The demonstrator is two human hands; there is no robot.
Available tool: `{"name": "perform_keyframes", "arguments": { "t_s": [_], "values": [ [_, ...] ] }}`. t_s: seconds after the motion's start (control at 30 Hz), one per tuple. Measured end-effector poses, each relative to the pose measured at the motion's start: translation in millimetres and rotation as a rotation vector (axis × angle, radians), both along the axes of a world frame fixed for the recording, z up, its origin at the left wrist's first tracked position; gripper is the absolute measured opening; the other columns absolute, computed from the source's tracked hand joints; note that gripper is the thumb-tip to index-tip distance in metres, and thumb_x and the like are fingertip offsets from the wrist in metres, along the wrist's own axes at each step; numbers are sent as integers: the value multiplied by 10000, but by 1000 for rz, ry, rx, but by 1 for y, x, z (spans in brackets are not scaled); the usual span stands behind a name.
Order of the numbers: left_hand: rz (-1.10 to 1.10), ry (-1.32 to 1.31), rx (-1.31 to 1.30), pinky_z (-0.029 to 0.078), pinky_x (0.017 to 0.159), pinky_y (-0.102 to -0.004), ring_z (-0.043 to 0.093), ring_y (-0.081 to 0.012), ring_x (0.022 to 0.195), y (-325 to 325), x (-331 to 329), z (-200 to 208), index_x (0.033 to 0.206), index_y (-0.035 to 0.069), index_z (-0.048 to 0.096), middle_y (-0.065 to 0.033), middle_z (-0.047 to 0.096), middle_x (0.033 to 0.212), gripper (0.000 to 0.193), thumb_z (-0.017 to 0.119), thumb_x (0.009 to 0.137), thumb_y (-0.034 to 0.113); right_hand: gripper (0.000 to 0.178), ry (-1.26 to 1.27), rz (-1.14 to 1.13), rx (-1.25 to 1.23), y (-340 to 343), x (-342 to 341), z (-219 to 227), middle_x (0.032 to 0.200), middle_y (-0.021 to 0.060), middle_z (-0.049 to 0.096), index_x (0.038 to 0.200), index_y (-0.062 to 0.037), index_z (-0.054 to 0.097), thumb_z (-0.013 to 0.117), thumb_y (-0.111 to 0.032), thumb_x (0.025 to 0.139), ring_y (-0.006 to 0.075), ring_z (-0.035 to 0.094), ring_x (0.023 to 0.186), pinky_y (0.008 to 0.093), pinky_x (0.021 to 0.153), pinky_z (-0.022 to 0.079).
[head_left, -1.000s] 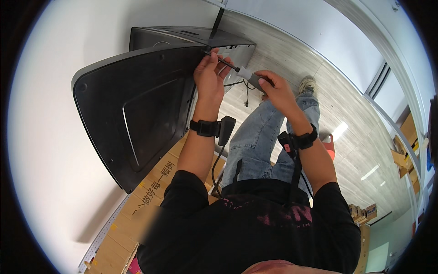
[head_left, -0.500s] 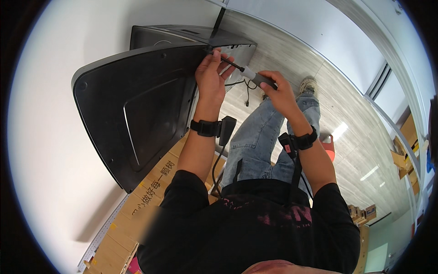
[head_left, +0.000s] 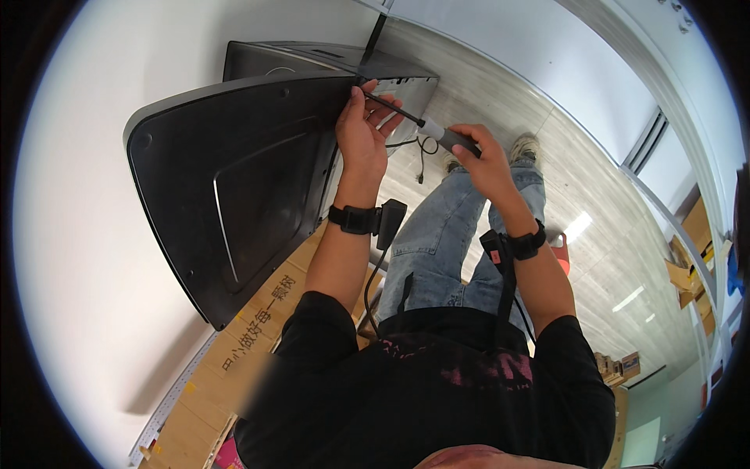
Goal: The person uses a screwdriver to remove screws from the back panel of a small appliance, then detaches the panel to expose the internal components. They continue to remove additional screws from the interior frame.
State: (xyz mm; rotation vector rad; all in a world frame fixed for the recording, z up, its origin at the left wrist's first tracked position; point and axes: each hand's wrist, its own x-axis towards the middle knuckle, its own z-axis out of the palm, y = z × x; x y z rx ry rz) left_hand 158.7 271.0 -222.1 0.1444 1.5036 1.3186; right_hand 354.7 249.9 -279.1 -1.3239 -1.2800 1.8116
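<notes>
One screwdriver (head_left: 433, 130) is shifting slightly rightward, right hand (head_left: 486, 162) gripping it, left hand (head_left: 362, 141), its hold unclear, curling beside one panel (head_left: 269, 180)

It's the floor (head_left: 594, 195) doing the carrying here, pale grey planks sweeping from upper centre down the right of the frame, light glinting off them in streaks! Just above centre, a dark cord (head_left: 423, 162) trails across the boards, plug and all, with two shoes (head_left: 526, 147) planted close by. Right of centre, something red (head_left: 562, 252), half hidden by a forearm. Lower right, small cardboard boxes (head_left: 616, 366) bunch together. Upper centre, the black appliance (head_left: 258, 203) rises beside the planks, its base hidden from us.
</notes>
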Motion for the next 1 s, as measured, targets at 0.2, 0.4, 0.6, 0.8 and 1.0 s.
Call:
{"name": "perform_keyframes", "arguments": {
  "t_s": [0.2,0.4,0.6,0.8,1.0],
  "values": [
    [-25,-7,19,493,791,-371,621,-223,888,-1,-3,5,1065,51,585,-78,629,902,300,454,963,301,233,61,32,-144,-2,14,4,968,68,569,1076,-24,571,588,-45,845,179,540,841,293,783,435],
    [-177,181,45,513,710,-292,649,-176,801,-8,-6,30,987,15,641,-70,667,853,250,521,941,230,284,252,-37,-350,-2,34,29,995,39,589,1119,-30,554,607,-57,841,119,566,894,268,781,453],
    [-447,493,111,495,715,-256,640,-133,807,-28,-12,54,978,-13,662,-64,679,877,227,561,926,183,297,44,47,-131,10,7,97,864,-3,571,1006,-28,587,714,-149,767,81,516,801,236,729,421],
    [-606,802,325,484,636,-255,632,-142,706,-35,4,109,924,0,677,-97,679,805,143,632,854,116,280,37,7,-2,19,-21,160,777,-2,609,945,-31,601,741,-196,767,70,538,702,242,622,447],
    [-683,1078,643,471,575,-328,613,-259,639,-12,27,162,881,34,693,-118,649,747,113,676,772,61,254,2,-201,265,31,-12,215,803,17,617,946,-40,605,739,-138,753,75,533,716,244,652,456]
  ]
}}
